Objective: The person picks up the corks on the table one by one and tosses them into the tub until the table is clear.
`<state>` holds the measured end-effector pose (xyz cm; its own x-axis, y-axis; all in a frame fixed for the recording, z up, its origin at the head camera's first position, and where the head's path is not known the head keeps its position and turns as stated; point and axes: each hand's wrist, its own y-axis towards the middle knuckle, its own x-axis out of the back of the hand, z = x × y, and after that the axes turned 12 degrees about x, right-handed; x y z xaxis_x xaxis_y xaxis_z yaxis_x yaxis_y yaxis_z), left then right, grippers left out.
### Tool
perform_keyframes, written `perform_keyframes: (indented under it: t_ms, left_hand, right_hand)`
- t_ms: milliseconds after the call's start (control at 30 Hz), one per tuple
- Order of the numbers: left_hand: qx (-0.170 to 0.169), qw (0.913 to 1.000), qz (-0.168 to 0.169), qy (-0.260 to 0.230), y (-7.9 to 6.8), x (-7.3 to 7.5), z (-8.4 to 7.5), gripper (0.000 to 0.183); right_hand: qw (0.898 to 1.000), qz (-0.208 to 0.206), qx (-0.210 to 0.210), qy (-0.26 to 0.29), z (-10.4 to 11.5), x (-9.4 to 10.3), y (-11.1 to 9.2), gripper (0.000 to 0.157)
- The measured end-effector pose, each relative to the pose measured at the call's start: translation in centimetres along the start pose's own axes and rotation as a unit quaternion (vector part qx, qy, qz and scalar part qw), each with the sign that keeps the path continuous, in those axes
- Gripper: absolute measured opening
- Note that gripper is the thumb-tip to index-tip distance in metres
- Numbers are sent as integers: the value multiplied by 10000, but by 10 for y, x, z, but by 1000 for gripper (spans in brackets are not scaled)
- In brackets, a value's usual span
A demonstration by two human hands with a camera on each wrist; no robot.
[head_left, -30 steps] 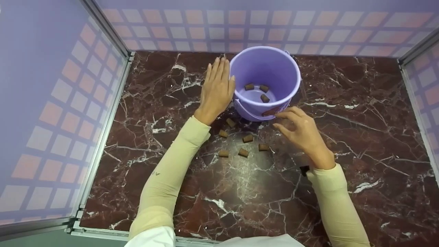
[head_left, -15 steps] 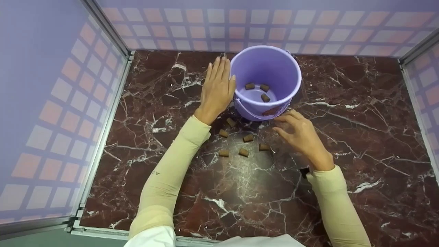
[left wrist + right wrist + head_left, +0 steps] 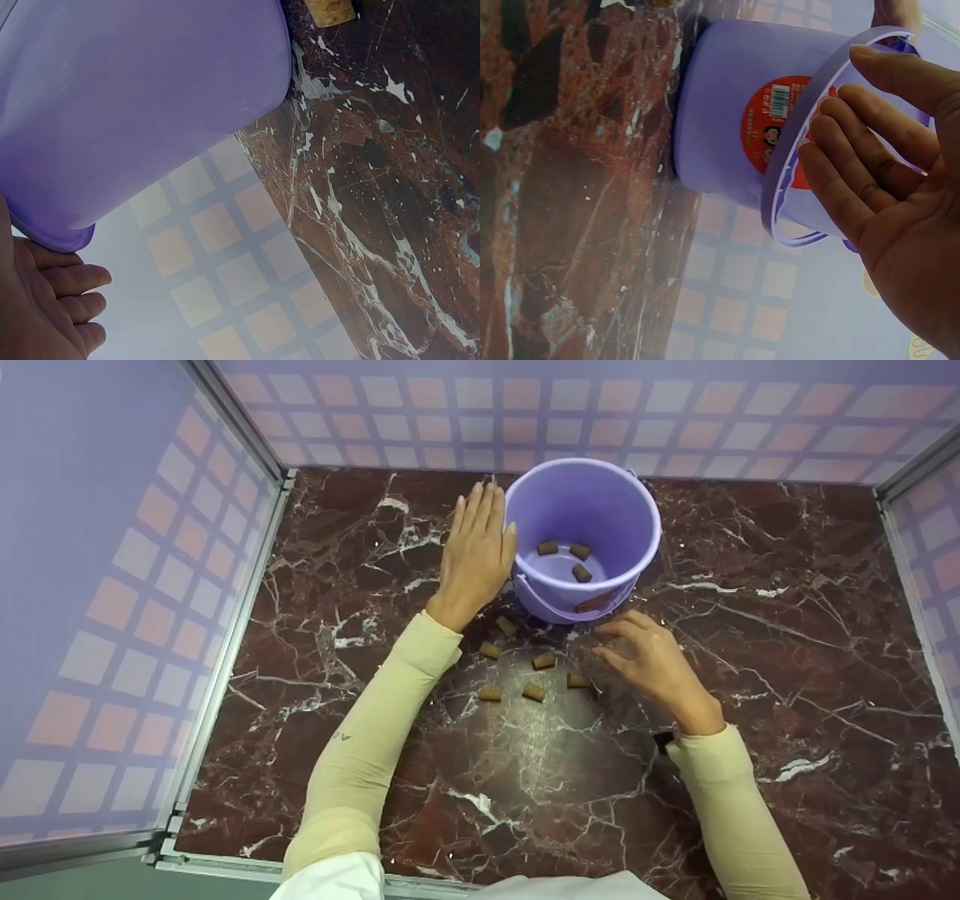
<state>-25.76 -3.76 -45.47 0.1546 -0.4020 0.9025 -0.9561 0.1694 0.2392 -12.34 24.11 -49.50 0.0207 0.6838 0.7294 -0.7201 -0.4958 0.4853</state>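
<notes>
A purple bucket (image 3: 652, 532) stands upright with three brown corks (image 3: 581, 573) on its floor. My left hand (image 3: 474, 555) lies along the bucket's left rim, fingers straight and side by side; in the left wrist view its fingers (image 3: 78, 280) are right at the rim. In front of the bucket, to the right, is my right hand (image 3: 652, 656), bent loosely and holding nothing. The right wrist view shows its bare palm (image 3: 915, 247) beside the bucket's handle (image 3: 780, 172). Several more corks (image 3: 543, 661) lie on the table between my forearms.
The dark red marbled table (image 3: 360, 780) has a metal frame edge (image 3: 217, 690) on its left. Lilac panels with checked squares (image 3: 562, 412) rise behind and beside it. A red label (image 3: 776, 112) with a barcode is on the bucket's side.
My right hand has moved slightly down and left, away from the bucket's rim. My left hand stays at the bucket, and the corks lie as before.
</notes>
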Motion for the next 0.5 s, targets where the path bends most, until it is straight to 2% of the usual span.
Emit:
perform_keyframes:
  t_ms: [233,500]
  left_hand:
    - [-11,10000,-33,-19,0,0,0,59]
    - [-45,9999,-103,-34,-1,-2,0,59]
  right_hand:
    - [9999,97,91,51,-3,-5,-3,28]
    - [9988,410,167,186,-1,-15,-8,30]
